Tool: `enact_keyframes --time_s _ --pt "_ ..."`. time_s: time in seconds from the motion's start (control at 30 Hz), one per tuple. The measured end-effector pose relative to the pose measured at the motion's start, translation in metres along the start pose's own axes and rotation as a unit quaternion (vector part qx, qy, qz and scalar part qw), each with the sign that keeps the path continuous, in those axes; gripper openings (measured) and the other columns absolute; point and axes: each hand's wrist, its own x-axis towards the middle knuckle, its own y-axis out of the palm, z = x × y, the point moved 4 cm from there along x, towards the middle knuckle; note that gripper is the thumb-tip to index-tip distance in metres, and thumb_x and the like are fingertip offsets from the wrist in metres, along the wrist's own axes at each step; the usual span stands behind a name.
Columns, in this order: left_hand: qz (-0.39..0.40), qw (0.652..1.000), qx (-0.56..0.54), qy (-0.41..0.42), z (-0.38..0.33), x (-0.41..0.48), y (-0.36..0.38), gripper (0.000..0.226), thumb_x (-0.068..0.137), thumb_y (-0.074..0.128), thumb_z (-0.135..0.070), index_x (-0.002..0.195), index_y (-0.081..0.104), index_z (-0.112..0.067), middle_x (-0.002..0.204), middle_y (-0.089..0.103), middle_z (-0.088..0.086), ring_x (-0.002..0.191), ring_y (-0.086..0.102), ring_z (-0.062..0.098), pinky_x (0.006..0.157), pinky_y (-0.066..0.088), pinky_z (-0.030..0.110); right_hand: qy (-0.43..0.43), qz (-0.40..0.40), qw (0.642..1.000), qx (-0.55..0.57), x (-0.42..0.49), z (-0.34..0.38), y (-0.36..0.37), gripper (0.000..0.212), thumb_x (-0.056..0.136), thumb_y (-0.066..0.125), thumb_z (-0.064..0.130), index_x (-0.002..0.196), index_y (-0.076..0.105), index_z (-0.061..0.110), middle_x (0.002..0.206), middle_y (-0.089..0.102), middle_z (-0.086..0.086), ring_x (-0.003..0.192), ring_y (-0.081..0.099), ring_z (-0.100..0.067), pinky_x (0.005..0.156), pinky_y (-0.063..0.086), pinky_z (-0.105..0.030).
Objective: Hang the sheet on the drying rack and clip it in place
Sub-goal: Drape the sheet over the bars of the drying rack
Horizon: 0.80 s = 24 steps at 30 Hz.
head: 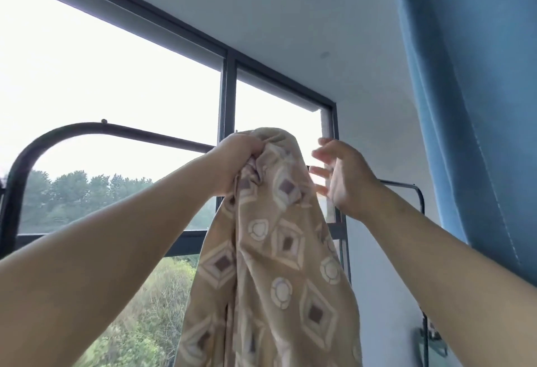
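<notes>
Head view only.

Found at mid-span of black tubular metal drying rack (157,135): tan fabric sheet (270,250), printed with diamonds and rings. Bunched into one narrow column, top fold level with and slightly above rack's top bar. Remainder hanging straight down below that bar. Unable to confirm whether already passed over rack bar or merely held up against it, with that stretch of bar hidden behind cloth and hand.

Left hand (241,160), at rack bar just left of bunch: fingers curled tight, gripping gathered cloth near its top. Right hand (345,180), just right of bunch, before rack's right-hand end: fingers straight and spread, holding nothing, apparently clear of cloth.

Progress, as judged: hanging under way, at an early stage. Outstanding: spreading sheet along rack bar, evening out the drop, clipping. No clipping done.

Count:
- Sheets: one.
- Racks: one.
- Hands: two.
- Clips: none in sight.
- Behind rack: dark-framed window (228,90), one, with at least two panes.
- Right of rack: blue fabric curtain (465,105), one.
</notes>
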Motion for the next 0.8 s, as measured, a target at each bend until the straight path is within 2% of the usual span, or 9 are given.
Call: enact_keyframes --time_s 0.1,0.2,0.27,0.33,0.4,0.47,0.53,0.7,0.8 --pt "-0.003 0.998 0.060 0.032 -0.010 -0.002 0.005 0.032 0.083 0.033 0.009 0.079 0.063 -0.004 0.065 0.060 0.009 0.050 0.058 0.017 0.050 0.050 0.019 0.043 0.103 0.982 -0.155 -0.006 -0.010 0.004 0.054 0.066 0.062 0.019 0.119 0.052 0.019 0.119 0.056 0.000 0.120 0.048 -0.025 0.103 0.035 -0.045" --pt "-0.056 0.988 0.124 0.078 -0.018 0.002 0.000 0.033 0.083 0.033 0.009 0.071 0.061 -0.004 0.064 0.058 0.006 0.053 0.054 0.016 0.054 0.046 0.020 0.078 0.220 0.956 -0.178 -0.018 -0.021 0.007 0.042 0.070 0.068 0.025 0.110 0.060 0.015 0.102 0.064 -0.002 0.101 0.058 -0.022 0.095 0.040 -0.041" --pt "-0.093 0.984 0.115 0.095 -0.023 0.005 -0.010 0.037 0.083 0.033 0.009 0.067 0.062 -0.007 0.065 0.059 0.007 0.059 0.055 0.019 0.063 0.047 0.027 0.098 0.228 0.955 -0.161 -0.021 -0.026 0.003 0.031 0.072 0.073 0.024 0.099 0.064 0.012 0.086 0.062 0.000 0.078 0.054 -0.017 0.085 0.042 -0.034" --pt "-0.080 0.987 0.102 0.097 -0.027 0.004 -0.013 0.040 0.086 0.032 0.009 0.064 0.061 -0.007 0.057 0.061 0.004 0.057 0.056 0.017 0.062 0.049 0.027 0.122 0.214 0.961 -0.130 -0.019 -0.030 0.002 0.026 0.076 0.063 0.033 0.094 0.063 0.014 0.074 0.057 0.001 0.069 0.046 -0.015 0.084 0.042 -0.035" --pt "-0.040 0.988 0.120 0.088 -0.030 0.000 -0.006 0.038 0.087 0.032 0.008 0.064 0.057 -0.007 0.052 0.057 0.002 0.051 0.052 0.014 0.052 0.046 0.021 0.121 0.171 0.976 -0.064 -0.014 -0.027 0.003 0.035 0.089 0.046 0.047 0.104 0.061 0.019 0.084 0.061 -0.001 0.079 0.051 -0.017 0.087 0.042 -0.039" --pt "-0.004 0.987 0.146 0.073 -0.029 -0.003 0.004 0.033 0.087 0.032 0.007 0.068 0.056 -0.007 0.057 0.052 0.004 0.049 0.048 0.013 0.047 0.042 0.019 0.098 0.145 0.984 0.011 -0.012 -0.019 0.011 0.035 0.097 0.034 0.046 0.109 0.060 0.025 0.106 0.064 -0.001 0.093 0.059 -0.018 0.080 0.048 -0.035" --pt "0.001 0.985 0.160 0.065 -0.028 -0.003 0.006 0.032 0.087 0.034 0.007 0.069 0.057 -0.007 0.058 0.053 0.003 0.046 0.049 0.011 0.046 0.042 0.018 0.104 0.168 0.979 0.048 -0.013 -0.013 0.025 0.032 0.097 0.039 0.036 0.101 0.066 0.019 0.097 0.070 -0.003 0.083 0.068 -0.017 0.067 0.056 -0.030" --pt "-0.118 0.975 0.155 0.105 -0.035 -0.001 -0.012 0.037 0.084 0.033 0.007 0.061 0.058 -0.008 0.056 0.053 0.005 0.049 0.049 0.016 0.051 0.043 0.025 0.127 0.241 0.962 0.033 -0.012 -0.016 0.036 0.033 0.084 0.055 0.037 0.101 0.069 0.011 0.093 0.070 -0.006 0.080 0.068 -0.019 0.075 0.056 -0.029" --pt "-0.198 0.963 0.123 0.134 -0.043 -0.001 -0.026 0.036 0.082 0.032 0.007 0.059 0.055 -0.008 0.057 0.050 0.006 0.049 0.046 0.017 0.052 0.043 0.027 0.147 0.261 0.951 -0.078 -0.016 -0.025 0.019 0.035 0.074 0.063 0.030 0.102 0.064 0.009 0.089 0.072 -0.004 0.078 0.069 -0.017 0.077 0.056 -0.031"
